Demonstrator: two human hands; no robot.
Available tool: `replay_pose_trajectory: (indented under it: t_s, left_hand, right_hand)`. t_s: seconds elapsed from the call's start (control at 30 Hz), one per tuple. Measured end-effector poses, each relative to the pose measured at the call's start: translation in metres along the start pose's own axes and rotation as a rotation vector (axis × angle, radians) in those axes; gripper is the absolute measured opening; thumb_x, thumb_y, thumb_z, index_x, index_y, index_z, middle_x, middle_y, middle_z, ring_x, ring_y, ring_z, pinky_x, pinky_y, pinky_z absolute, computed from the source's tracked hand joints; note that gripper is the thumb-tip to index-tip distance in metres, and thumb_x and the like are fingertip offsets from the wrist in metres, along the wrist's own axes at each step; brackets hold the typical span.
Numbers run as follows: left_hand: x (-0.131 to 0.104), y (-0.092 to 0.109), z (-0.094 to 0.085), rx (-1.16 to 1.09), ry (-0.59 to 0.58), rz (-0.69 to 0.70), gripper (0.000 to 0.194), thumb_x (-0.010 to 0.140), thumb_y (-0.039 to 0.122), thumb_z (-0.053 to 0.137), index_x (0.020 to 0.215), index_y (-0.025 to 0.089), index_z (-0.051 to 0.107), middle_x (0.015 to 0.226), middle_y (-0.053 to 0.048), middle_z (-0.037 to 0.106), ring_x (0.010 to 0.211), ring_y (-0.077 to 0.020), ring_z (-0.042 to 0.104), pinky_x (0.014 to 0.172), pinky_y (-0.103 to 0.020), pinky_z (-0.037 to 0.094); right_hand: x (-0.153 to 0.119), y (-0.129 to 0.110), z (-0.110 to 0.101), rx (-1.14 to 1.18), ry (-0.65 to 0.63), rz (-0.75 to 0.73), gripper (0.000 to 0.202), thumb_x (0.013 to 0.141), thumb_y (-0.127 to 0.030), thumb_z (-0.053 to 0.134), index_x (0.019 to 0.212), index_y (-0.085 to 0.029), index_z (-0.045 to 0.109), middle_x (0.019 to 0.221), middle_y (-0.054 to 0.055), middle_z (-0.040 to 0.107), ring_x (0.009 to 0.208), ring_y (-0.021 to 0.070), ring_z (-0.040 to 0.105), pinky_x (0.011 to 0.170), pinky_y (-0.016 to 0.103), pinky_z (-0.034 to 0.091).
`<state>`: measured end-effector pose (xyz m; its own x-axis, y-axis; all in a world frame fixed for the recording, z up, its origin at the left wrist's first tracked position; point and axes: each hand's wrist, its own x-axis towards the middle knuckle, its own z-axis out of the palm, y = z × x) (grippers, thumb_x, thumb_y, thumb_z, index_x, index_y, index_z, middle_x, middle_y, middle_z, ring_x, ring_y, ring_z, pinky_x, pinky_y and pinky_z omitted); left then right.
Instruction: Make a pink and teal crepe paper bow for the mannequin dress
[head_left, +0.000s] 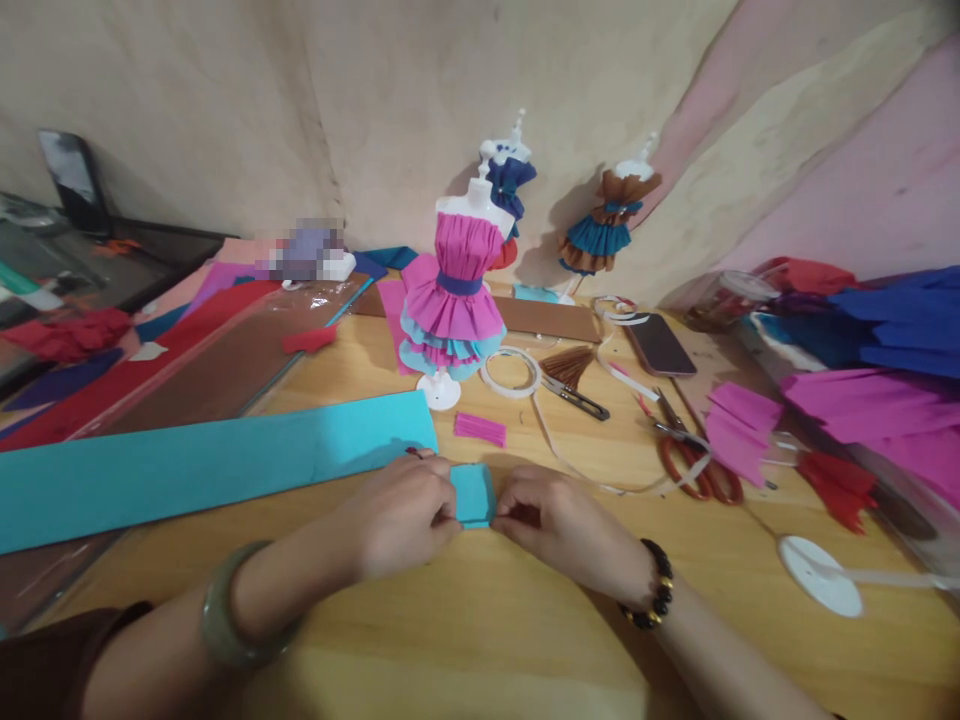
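Between my hands, low over the wooden table, is a small turquoise folded paper piece (474, 494). My left hand (409, 510) pinches its left side, and my right hand (559, 525) has fingers pinched at its lower right corner. A long turquoise paper strip (217, 455) lies flat to the left, its right end just behind my left hand. Behind the folded piece rests a small pleated pink piece (480, 429). Farther back stands a small white dress form (475, 205) in a pink and turquoise ruffled paper dress with a dark blue belt.
Right of the dress form are a tape roll (511, 372), thread snips (577, 398), a phone (660, 345) and orange-handled scissors (697, 470). Two more dressed forms stand by the wall, one in a brown dress (611, 225). Coloured papers (885, 410) heap at right; a white disc (820, 575) lies nearer.
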<state>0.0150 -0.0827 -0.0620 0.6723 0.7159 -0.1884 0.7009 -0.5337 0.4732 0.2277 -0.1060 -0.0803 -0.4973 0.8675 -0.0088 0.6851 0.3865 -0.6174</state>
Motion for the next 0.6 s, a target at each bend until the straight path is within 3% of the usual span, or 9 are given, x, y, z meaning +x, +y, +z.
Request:
replay_pose_trajectory:
  t_s: [0.6]
  left_hand:
    - [0.0014, -0.0016, 0.0044, 0.023, 0.025, 0.033, 0.017, 0.081, 0.018, 0.054, 0.070, 0.018, 0.067, 0.083, -0.003, 0.066, 0.085, -0.0195, 0.061, 0.089, -0.036, 0.040]
  right_hand:
    - [0.0018, -0.0024, 0.0007, -0.052, 0.016, -0.016, 0.015, 0.078, -0.008, 0.066, 0.068, -0.018, 0.061, 0.072, -0.002, 0.062, 0.065, 0.0124, 0.056, 0.060, 0.024, 0.041]
